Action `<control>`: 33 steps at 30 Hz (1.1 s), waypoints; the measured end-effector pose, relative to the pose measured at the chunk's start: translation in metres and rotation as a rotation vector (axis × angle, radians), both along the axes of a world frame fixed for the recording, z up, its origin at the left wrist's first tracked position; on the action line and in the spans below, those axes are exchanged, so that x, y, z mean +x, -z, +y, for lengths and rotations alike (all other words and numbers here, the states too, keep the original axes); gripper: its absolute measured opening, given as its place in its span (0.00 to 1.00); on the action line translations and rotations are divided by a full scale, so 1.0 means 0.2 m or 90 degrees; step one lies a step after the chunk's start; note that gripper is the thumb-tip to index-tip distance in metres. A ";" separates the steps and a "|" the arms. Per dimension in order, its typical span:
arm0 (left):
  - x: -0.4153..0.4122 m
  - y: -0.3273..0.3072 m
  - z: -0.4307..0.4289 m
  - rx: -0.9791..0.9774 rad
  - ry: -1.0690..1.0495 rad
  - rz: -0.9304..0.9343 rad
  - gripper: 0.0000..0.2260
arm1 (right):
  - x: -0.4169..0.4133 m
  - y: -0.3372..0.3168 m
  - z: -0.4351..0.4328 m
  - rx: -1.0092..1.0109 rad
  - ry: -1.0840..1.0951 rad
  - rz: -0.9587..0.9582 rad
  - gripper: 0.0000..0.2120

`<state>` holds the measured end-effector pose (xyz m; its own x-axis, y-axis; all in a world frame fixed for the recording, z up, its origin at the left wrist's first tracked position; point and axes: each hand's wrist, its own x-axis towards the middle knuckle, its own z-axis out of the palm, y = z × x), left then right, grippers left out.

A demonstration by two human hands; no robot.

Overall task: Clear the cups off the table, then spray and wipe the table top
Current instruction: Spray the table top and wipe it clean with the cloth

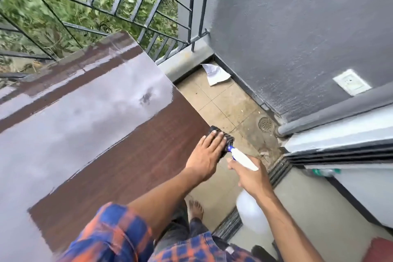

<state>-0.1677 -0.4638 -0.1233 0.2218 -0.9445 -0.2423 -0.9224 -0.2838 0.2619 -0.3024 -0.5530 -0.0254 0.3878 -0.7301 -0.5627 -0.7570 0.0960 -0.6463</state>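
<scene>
Left hand (207, 151): flat, fingers spread, pressing a dark cloth (223, 136) onto the right-hand edge of the brown table top (106, 144); right hand (248, 173): just beside it and off the table, over the floor, closed round the neck of a white spray bottle (244, 158) whose blue nozzle points toward the cloth. Table top: bare of cups, running long from the hands up and to the left, glossy across its far part and duller near the cloth. Judgement: the left hand, the only one on the surface, is placed to wipe leftward along that length.
</scene>
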 end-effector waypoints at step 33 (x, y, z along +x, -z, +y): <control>-0.60 -0.07 2.75 -0.009 -0.725 0.052 0.32 | 0.34 0.14 1.33 0.108 -0.597 0.003 0.24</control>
<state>-0.2885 0.0860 -0.1103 0.9355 -0.2074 -0.2859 -0.1110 -0.9410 0.3197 -0.2348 -0.2874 -0.0539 0.7715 -0.0320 -0.6354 -0.5759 -0.4596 -0.6761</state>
